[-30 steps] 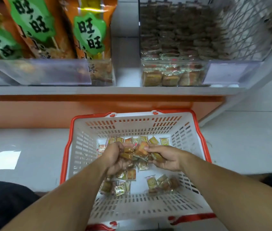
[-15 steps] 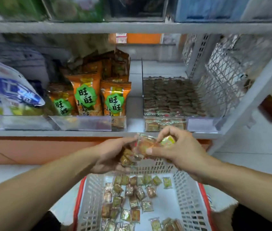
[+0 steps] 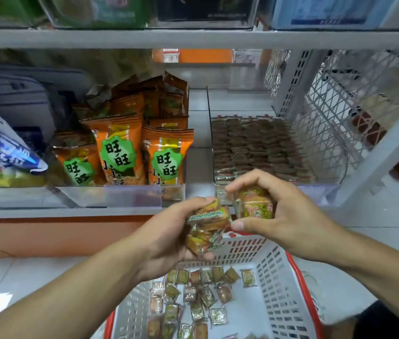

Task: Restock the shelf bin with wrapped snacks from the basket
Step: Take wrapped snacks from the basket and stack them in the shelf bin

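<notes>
Mid-restock: left hand [image 3: 166, 238] clutching a stack of wrapped snacks [image 3: 205, 228], right hand [image 3: 279, 216] pinching a few more [image 3: 257, 204], both raised just in front of the clear shelf bin [image 3: 340, 167] at right – nothing dropped in yet. Bin already lined with dark rows of snacks [image 3: 254, 148], loose pieces [image 3: 200, 297] left in the near basket [image 3: 279, 277] – probably several more trips needed. Count in each fist unclear, wrappers blurred; basket's near end cut off by the frame edge.

Single head-worn view, looking forward and down, close over both hands, toward grey metal shelf [image 3: 193, 39] just beyond.
</notes>
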The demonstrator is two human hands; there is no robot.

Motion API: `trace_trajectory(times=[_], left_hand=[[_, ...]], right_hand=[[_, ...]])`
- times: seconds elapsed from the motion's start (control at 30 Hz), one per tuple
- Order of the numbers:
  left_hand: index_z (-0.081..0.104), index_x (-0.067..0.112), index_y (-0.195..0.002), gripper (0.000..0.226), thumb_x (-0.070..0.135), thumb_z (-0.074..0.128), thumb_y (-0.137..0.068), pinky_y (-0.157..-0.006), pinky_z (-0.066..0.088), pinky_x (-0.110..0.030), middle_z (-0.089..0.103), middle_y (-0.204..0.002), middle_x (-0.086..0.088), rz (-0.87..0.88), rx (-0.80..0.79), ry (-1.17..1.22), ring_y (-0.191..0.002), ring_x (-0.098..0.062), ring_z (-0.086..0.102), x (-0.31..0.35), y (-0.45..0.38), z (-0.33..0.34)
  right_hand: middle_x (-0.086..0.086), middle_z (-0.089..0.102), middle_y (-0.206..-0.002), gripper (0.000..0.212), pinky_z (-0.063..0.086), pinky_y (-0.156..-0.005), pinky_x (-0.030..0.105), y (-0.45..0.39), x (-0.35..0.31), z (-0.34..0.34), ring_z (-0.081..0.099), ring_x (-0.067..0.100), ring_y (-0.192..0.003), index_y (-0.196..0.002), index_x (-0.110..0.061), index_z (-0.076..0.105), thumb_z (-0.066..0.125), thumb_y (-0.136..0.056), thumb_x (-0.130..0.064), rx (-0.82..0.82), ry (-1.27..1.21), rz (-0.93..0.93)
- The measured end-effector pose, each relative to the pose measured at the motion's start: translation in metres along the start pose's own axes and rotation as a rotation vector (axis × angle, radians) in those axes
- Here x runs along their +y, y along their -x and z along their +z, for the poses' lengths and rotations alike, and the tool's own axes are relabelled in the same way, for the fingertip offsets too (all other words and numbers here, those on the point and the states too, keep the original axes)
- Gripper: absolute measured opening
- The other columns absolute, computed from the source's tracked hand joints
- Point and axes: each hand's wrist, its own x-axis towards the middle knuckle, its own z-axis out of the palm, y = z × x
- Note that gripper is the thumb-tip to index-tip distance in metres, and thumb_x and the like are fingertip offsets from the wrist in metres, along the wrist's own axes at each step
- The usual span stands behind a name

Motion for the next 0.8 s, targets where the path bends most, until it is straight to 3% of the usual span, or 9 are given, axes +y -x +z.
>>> trace_trajectory(times=[0.1,0.17,0.3,0.37,0.47,0.57,0.7,0.8], left_hand=[[0.081,0.012,-0.098,0.036,0.039,0.075,-0.076,-0.052,0.062,-0.033,0.079,-0.099,-0.013,0.027,0.124,0.032,-0.075,-0.019,0.076,-0.005,-0.005,-0.002],[0.081,0.01,-0.1,0.04,0.039,0.077,-0.072,-0.052,0.062,-0.033,0.079,-0.098,-0.014,0.054,0.177,0.043,-0.073,-0.019,0.075,-0.009,-0.006,-0.001],[0.074,0.008,-0.117,0.053,0.039,0.077,-0.074,-0.055,0.063,-0.032,0.079,-0.102,-0.015,0.134,0.174,0.022,-0.072,-0.019,0.074,-0.014,-0.005,0.004],[0.069,0.005,-0.122,0.059,0.039,0.077,-0.075,-0.057,0.063,-0.032,0.078,-0.106,-0.017,0.169,0.15,0.015,-0.075,-0.021,0.074,-0.014,-0.002,0.004],[0.067,-0.001,-0.116,0.061,0.039,0.081,-0.071,-0.059,0.064,-0.032,0.078,-0.102,-0.017,0.229,0.132,-0.011,-0.076,-0.022,0.074,-0.011,0.003,0.004],[0.071,0.003,-0.104,0.052,0.04,0.083,-0.069,-0.059,0.062,-0.032,0.076,-0.099,-0.021,0.277,0.164,-0.072,-0.075,-0.021,0.07,-0.01,0.006,0.001],[0.071,0.004,-0.105,0.054,0.042,0.084,-0.069,-0.058,0.06,-0.032,0.076,-0.104,-0.022,0.277,0.197,-0.096,-0.078,-0.023,0.068,-0.013,0.006,0.001],[0.072,0.005,-0.104,0.053,0.042,0.084,-0.068,-0.058,0.06,-0.032,0.077,-0.098,-0.018,0.281,0.201,-0.1,-0.074,-0.02,0.068,-0.013,0.005,0.003]], right_hand=[[-0.003,0.065,-0.125,0.059,0.056,-0.094,0.052,0.003,-0.006,-0.008,0.067,0.03,-0.11,-0.13,-0.041,0.052,0.072,-0.085,-0.009,-0.059,-0.228,0.086],[0.002,0.067,-0.129,0.065,0.054,-0.1,0.051,0.005,-0.007,-0.007,0.068,0.031,-0.112,-0.131,-0.045,0.048,0.072,-0.084,-0.007,-0.072,-0.389,0.154],[0.008,0.073,-0.118,0.059,0.059,-0.088,0.033,0.005,-0.005,0.003,0.072,0.024,-0.094,-0.125,-0.015,0.054,0.078,-0.073,-0.005,0.03,-0.706,0.266],[0.013,0.072,-0.12,0.048,0.061,-0.084,0.032,0.003,-0.006,0.007,0.07,0.026,-0.09,-0.118,-0.01,0.061,0.079,-0.075,-0.002,0.063,-0.83,0.307],[0.008,0.071,-0.126,0.044,0.057,-0.08,0.031,0.0,-0.006,0.01,0.068,0.022,-0.099,-0.123,-0.013,0.063,0.071,-0.08,-0.007,0.076,-0.849,0.353],[0.016,0.069,-0.128,0.048,0.042,-0.098,0.035,-0.002,-0.005,0.012,0.062,0.023,-0.107,-0.127,-0.011,0.064,0.07,-0.08,-0.009,0.087,-0.86,0.383],[0.026,0.064,-0.129,0.055,0.055,-0.094,0.03,-0.003,-0.008,0.01,0.062,0.029,-0.105,-0.133,-0.009,0.061,0.066,-0.079,0.002,0.013,-0.879,0.388],[0.025,0.061,-0.134,0.061,0.05,-0.103,0.034,-0.001,-0.009,0.006,0.063,0.032,-0.113,-0.136,-0.011,0.058,0.059,-0.082,0.017,-0.058,-0.819,0.376]])
